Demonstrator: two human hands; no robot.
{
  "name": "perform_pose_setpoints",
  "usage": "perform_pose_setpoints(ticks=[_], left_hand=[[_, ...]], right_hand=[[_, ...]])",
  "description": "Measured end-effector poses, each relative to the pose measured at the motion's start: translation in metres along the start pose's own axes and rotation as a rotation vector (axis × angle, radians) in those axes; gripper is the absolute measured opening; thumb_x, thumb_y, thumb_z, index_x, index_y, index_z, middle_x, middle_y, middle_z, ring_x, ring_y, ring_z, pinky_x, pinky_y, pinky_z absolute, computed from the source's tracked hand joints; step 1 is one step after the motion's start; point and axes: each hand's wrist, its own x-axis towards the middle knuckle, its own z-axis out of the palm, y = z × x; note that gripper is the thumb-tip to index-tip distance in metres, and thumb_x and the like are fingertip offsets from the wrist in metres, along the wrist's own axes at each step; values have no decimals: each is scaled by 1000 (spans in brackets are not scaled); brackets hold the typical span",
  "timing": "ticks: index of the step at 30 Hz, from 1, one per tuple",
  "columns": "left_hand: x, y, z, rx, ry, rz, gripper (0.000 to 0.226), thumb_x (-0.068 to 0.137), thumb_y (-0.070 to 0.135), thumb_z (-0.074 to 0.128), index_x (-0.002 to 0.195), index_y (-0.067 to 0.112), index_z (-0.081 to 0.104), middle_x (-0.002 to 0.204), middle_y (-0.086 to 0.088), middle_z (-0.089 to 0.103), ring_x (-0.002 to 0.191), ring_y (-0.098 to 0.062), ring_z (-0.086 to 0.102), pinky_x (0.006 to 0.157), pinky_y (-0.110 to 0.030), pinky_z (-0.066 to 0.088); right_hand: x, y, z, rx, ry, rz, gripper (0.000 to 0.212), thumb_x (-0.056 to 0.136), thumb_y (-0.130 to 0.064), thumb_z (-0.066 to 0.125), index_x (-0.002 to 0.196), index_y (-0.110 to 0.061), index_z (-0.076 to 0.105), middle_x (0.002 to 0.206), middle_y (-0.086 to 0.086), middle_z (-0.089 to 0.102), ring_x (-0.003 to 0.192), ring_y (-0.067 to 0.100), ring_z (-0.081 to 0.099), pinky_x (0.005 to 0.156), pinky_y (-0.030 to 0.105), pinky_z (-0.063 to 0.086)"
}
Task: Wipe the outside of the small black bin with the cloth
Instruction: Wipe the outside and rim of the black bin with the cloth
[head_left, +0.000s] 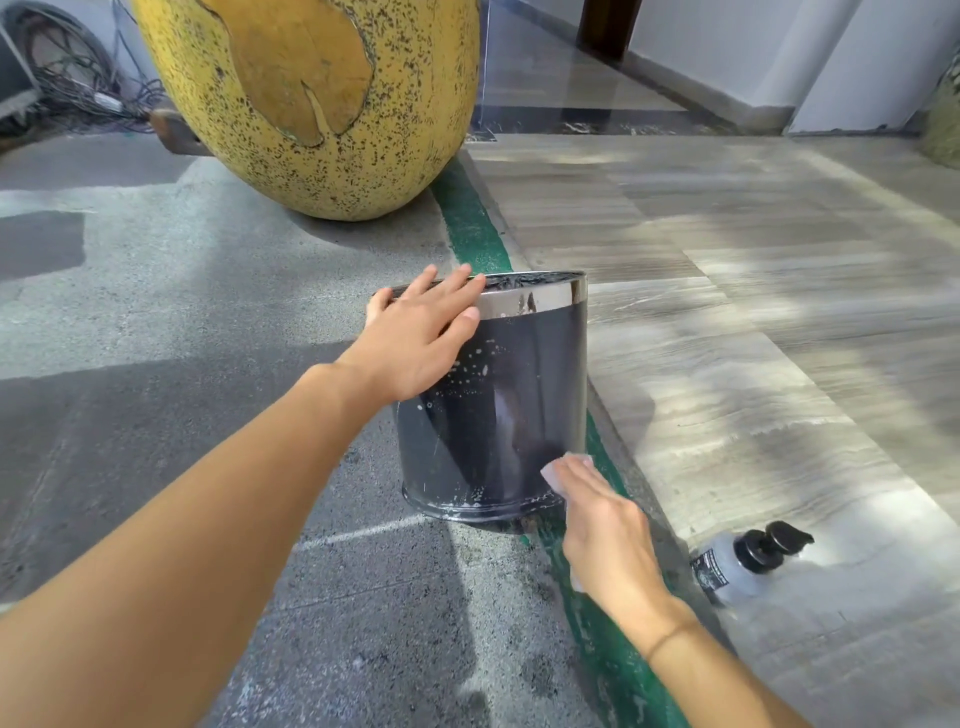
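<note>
The bin (488, 405) is being braced by the left hand (415, 343), fingers spread flat. The cloth (558, 475) is being pressed low by the right hand (602, 525), fingers straight. Overlapping strokes are advisable.

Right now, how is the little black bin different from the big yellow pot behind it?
The small black bin is shiny, with a silver band at its rim; the yellow pot is speckled, with a brown patch. The bin is straight-sided and far smaller; the pot bulges. The left hand and the right hand, with the cloth, touch the bin; no hand touches the pot. Both stand by the green strip.
</note>
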Motion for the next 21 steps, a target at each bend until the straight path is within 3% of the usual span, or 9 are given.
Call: perform_pose_setpoints(ticks=[3,7,9,13,17,21], left_hand=[[-1,2,2,23,-26,11,49,103,46,22,153,44,25,162,22,15,152,-25,6,119,-55,4],[-6,9,8,31,-25,29,52,101,47,21,152,43,27,162,23,16,152,-28,8,119,-55,4],[-8,16,12,17,-18,26,52,101,47,21,152,41,29,162,21,17,152,-27,8,119,-56,2],[-7,22,11,-2,-11,8,48,105,42,26,152,39,31,162,19,18,152,-26,6,118,-56,0],[-5,21,10,-36,-10,1,47,104,42,27,151,38,34,162,18,20,152,-25,7,117,-57,1],[-7,22,15,-53,1,-21,48,104,44,25,151,38,34,162,19,20,152,-27,6,117,-60,0]], right_hand=[[31,-23,-20,55,210,-31,50,81,19,55,122,-6,67,133,-3,56,129,25,54,113,13,25],[81,-54,-40,47,367,-96,47,83,10,54,126,-8,66,135,9,61,127,19,55,109,21,35],[100,-63,-44,39,380,-146,46,84,11,51,124,-6,65,135,11,62,131,23,53,112,25,33],[114,-66,-40,-43,364,-168,48,79,17,50,122,0,65,133,18,61,131,33,52,114,21,25],[108,-64,-32,-87,345,-153,51,76,18,54,122,-1,66,134,17,61,130,32,53,110,23,29],[92,-51,-20,-109,304,-186,49,75,22,55,114,-4,69,128,17,65,125,34,57,108,35,36]])
